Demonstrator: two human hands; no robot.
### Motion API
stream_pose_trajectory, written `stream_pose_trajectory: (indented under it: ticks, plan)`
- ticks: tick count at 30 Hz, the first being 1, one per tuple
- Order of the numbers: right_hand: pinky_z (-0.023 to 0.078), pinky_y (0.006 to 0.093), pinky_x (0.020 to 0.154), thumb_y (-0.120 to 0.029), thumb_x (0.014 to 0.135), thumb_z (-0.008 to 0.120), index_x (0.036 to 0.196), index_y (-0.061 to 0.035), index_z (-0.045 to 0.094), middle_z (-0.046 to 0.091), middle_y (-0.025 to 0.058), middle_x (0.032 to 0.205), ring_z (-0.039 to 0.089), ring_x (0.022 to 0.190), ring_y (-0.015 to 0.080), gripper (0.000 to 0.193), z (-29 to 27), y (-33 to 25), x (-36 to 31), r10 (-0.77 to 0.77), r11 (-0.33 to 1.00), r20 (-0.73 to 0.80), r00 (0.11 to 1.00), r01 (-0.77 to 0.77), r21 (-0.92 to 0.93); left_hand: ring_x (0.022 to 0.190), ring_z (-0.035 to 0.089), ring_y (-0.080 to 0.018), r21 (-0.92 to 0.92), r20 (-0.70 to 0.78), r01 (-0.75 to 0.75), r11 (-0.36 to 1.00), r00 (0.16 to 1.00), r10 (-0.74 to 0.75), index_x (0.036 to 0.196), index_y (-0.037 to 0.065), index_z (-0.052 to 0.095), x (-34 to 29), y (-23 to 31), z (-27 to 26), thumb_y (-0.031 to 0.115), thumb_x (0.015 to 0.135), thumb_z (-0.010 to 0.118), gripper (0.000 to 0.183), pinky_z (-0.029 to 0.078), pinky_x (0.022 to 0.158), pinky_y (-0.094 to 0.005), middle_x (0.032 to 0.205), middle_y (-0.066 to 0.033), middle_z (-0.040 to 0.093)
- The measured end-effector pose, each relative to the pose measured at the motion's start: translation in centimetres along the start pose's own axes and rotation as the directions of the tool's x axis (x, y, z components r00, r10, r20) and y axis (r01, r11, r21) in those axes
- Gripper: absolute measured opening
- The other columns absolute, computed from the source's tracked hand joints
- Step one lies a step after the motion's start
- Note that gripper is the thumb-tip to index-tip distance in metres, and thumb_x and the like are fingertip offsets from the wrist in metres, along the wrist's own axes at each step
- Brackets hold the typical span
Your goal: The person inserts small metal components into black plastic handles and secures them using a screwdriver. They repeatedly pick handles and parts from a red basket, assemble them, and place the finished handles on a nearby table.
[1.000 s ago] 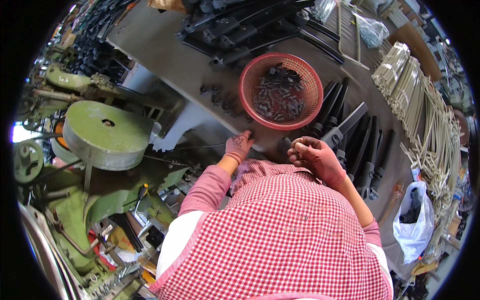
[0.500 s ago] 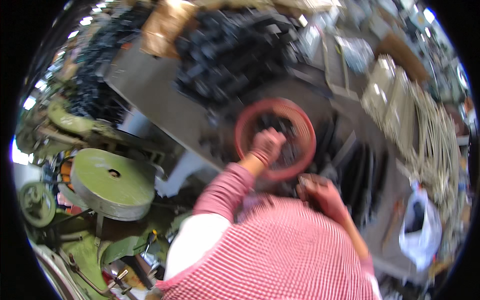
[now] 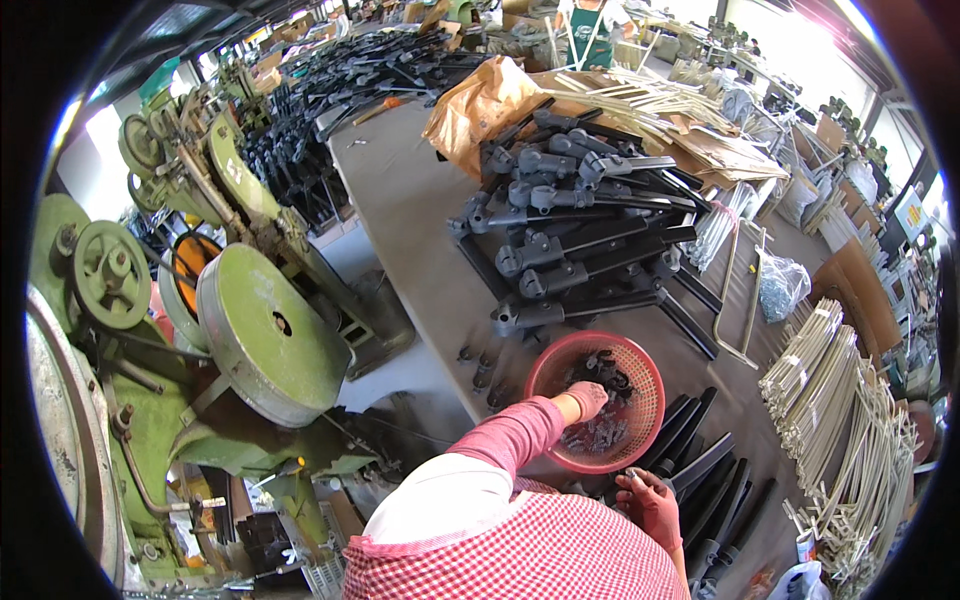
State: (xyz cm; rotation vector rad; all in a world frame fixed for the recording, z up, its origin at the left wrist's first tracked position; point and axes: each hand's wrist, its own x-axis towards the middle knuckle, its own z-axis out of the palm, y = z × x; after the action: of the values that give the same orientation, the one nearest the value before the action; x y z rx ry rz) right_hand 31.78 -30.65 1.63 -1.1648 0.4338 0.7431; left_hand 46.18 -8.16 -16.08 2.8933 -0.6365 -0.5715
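Swings left hand [image 3: 587, 398] from beside red basket [image 3: 652, 400] to inside, putting small dark parts [image 3: 606, 369] within reach; curls right hand [image 3: 653, 508] just outside, can't tell either grasp.

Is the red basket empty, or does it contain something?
Not empty: dark parts lie inside the red basket, where the left hand reaches.

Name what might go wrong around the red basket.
The left hand is inside the red basket, so a snag on the rim might tip it and scatter the small dark parts.

The loose pieces near the table edge could be brushed off by the left sleeve.

The black tubes piled crosswise just beyond the basket may slide against it if bumped.
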Motion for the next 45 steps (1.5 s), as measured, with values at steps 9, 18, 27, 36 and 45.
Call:
stream_pose_trajectory:
  ticks: [9, 18, 27, 36, 45]
  plan:
    - [0.046, 0.023, 0.063, -0.019, 0.096, 0.063, 0.104, -0.0042, 0.06, 0.065, 0.0041, 0.083, 0.058, 0.069, 0.0118, 0.018, -0.5, 1.4, -0.9, 0.071, 0.997, 0.032, 0.997, -0.071, -0.023, 0.078, 0.066, -0.0311, -0.447, -0.716, -0.21, 0.87, 0.666, -0.207, 0.086, 0.009, 0.066, -16.3, 3.6, 2.6, 0.019, 0.081, 0.066, 0.011, 0.053, 0.069, -0.0402, 0.081, -0.0107, 0.064]
    - [0.049, 0.022, 0.069, -0.018, 0.093, 0.066, 0.109, -0.001, 0.06, 0.063, 0.0056, 0.086, 0.058, 0.074, 0.0115, 0.024, 1.2, 3.1, 0.2, 0.16, 0.987, 0.09, 0.983, -0.158, -0.028, 0.086, 0.063, -0.036, -0.466, -0.557, 0.393, 0.793, 0.566, -0.608, 0.111, 0.017, 0.062, -22.2, -1.8, 10.4, 0.015, 0.086, 0.062, 0.025, 0.052, 0.072, -0.0447, 0.1, -0.0122, 0.06]
    - [0.045, 0.0226, 0.061, -0.018, 0.091, 0.069, 0.098, 0.0018, 0.067, 0.064, 0.0005, 0.077, 0.058, 0.068, 0.0079, 0.021, 3.3, 2.9, 3.1, -0.088, 0.821, 0.142, 0.986, 0.153, -0.55, 0.092, 0.065, -0.0383, -0.391, -0.504, 0.469, 0.792, 0.611, -0.611, 0.116, 0.015, 0.059, -18.0, -3.4, 14.0, 0.029, 0.091, 0.056, 0.028, 0.055, 0.073, -0.0486, 0.108, -0.0181, 0.061]
    - [0.054, 0.0375, 0.078, -0.013, 0.082, 0.066, 0.088, -0.0009, 0.068, 0.067, 0.0156, 0.088, 0.067, 0.085, 0.0307, 0.014, 4.6, 2.3, 11.9, -0.572, -0.054, 0.427, 0.7, 0.488, -0.871, 0.085, 0.066, -0.0283, -0.748, -0.612, -0.001, 0.664, 0.389, -0.688, 0.114, 0.007, 0.059, -21.3, -0.3, 6.8, 0.022, 0.092, 0.063, 0.027, 0.053, 0.074, -0.0391, 0.105, -0.0114, 0.065]
    - [0.052, 0.0232, 0.064, -0.006, 0.091, 0.067, 0.108, 0.0008, 0.065, 0.065, 0.0022, 0.087, 0.061, 0.071, 0.0093, 0.018, 11.6, 1.7, 7.2, -0.13, 0.927, 0.368, 0.921, 0.245, -0.285, 0.066, 0.057, -0.0092, -0.763, -0.096, -0.395, -0.512, 0.852, -0.515, 0.118, 0.008, 0.054, -22.1, 5.7, -0.8, 0.021, 0.101, 0.055, 0.021, 0.049, 0.057, -0.0253, 0.082, 0.0013, 0.06]
